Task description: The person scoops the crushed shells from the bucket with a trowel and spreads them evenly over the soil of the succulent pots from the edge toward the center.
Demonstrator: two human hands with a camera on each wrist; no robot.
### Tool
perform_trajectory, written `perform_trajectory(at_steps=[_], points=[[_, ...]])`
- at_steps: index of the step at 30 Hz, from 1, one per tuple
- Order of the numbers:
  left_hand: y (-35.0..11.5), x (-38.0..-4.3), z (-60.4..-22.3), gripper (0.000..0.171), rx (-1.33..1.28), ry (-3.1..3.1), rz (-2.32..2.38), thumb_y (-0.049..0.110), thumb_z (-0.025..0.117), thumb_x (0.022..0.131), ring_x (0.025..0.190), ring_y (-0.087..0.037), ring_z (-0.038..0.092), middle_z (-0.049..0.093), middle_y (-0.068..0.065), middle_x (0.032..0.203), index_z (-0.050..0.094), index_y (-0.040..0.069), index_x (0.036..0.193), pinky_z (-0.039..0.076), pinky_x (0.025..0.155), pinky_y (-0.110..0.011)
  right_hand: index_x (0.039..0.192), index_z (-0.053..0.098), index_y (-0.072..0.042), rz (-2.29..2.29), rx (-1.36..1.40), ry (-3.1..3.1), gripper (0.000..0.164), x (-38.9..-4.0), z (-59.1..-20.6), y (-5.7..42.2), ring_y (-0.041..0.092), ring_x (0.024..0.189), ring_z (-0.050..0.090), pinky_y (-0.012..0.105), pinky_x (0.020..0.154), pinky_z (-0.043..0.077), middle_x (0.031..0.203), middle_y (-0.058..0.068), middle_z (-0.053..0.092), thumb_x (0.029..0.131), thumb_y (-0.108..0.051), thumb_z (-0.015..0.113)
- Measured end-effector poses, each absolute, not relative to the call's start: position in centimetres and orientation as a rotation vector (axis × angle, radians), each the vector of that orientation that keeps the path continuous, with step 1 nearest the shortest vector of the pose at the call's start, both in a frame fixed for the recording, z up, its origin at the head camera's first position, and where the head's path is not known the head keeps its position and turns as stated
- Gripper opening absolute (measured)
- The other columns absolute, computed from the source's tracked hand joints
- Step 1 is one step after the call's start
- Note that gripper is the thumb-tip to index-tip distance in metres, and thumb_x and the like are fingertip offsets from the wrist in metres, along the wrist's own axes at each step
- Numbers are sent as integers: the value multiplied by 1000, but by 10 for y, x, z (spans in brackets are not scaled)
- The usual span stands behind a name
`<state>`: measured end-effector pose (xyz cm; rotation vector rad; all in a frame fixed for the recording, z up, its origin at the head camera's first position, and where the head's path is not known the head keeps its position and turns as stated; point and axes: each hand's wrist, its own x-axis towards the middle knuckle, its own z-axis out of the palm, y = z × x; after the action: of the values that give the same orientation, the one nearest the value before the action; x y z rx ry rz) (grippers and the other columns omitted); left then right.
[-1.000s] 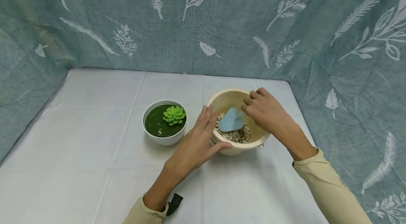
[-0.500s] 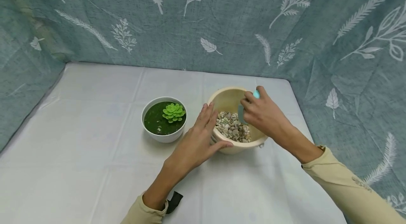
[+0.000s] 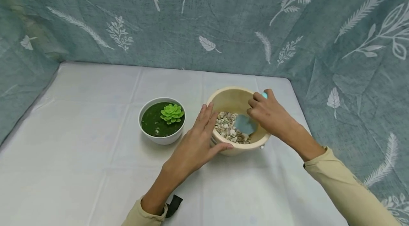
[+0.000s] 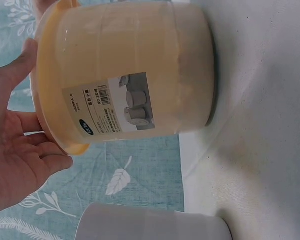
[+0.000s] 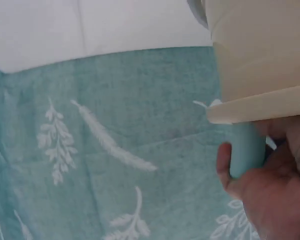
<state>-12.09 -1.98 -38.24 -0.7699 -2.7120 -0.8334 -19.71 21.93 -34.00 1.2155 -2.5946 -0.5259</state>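
A cream plastic bucket [image 3: 238, 146] stands on the white-covered table, with small shells and pebbles [image 3: 225, 124] in its bottom. My left hand [image 3: 195, 144] rests against its left rim with fingers stretched along it and the thumb on the near side; the left wrist view shows the fingertips right at the rim. Over the right rim, my right hand [image 3: 271, 116] grips a small light-blue shovel [image 3: 245, 125]. Its blade lies on the right part of the shells. In the right wrist view the turquoise handle [image 5: 247, 150] sits in the curled fingers; the blade is hidden there.
Left of the bucket stands a white bowl [image 3: 161, 140] with dark green filling [image 3: 153, 119] and a bright green succulent [image 3: 172, 113]. A black strap [image 3: 174, 205] hangs by the left cuff. Green leaf-patterned cloth [image 3: 159, 41] surrounds the table's back and sides.
The shovel blade has gone from flat over the middle, to turned edge-on, to lying at the right of the shells. The left hand stays at the rim.
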Motion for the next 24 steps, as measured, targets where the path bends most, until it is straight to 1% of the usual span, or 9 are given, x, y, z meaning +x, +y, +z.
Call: perform_trajectory(at_steps=[5, 8, 11, 15, 18, 21, 24], points=[[-20, -121, -382, 92, -756, -2723, -818, 68, 47, 80, 140, -23, 4, 5, -8, 154, 24, 8, 145, 41, 96, -40, 91, 73, -17, -363, 1262, -2685, 21, -202, -345, 211, 26, 90, 50, 56, 87, 33, 85, 4, 60, 73, -7, 75], [-20, -121, -382, 92, -763, -2725, -820, 68, 47, 79, 140, -24, 4, 5, -8, 154, 23, 8, 146, 41, 96, -40, 90, 73, -17, -292, 1246, -2715, 20, -203, -346, 210, 25, 92, 49, 56, 87, 31, 85, 3, 59, 72, -8, 77], [-20, -121, -382, 92, -768, -2710, -817, 67, 49, 80, 140, -25, 6, 6, -8, 154, 25, 7, 145, 42, 95, -40, 90, 74, -18, -143, 1226, -2743, 21, -203, -347, 211, 23, 90, 48, 52, 81, 31, 83, 2, 58, 72, -6, 75], [-21, -122, -380, 91, -767, -2687, -807, 66, 51, 79, 140, -25, 7, 8, -10, 153, 27, 6, 144, 43, 94, -41, 94, 73, -18, 57, 1221, -2760, 30, -202, -347, 211, 20, 87, 47, 47, 73, 30, 84, 1, 58, 71, 2, 74], [-20, -122, -380, 92, -773, -2695, -815, 66, 51, 80, 140, -25, 7, 7, -9, 153, 26, 6, 145, 43, 95, -41, 94, 73, -18, 113, 1181, -2781, 36, -201, -346, 212, 19, 84, 46, 44, 70, 28, 84, 0, 58, 68, 6, 75], [-19, -121, -380, 92, -775, -2711, -826, 66, 50, 80, 140, -25, 6, 5, -8, 154, 24, 7, 145, 44, 93, -41, 94, 73, -19, 142, 1119, -2804, 35, -199, -342, 216, 20, 81, 45, 41, 67, 26, 85, 1, 59, 71, 7, 72], [-18, -120, -381, 93, -765, -2715, -827, 67, 50, 79, 140, -24, 5, 4, -7, 154, 23, 7, 146, 46, 91, -41, 97, 73, -19, 191, 1074, -2819, 32, -198, -336, 221, 21, 81, 45, 40, 65, 23, 89, 2, 61, 76, 5, 69]])
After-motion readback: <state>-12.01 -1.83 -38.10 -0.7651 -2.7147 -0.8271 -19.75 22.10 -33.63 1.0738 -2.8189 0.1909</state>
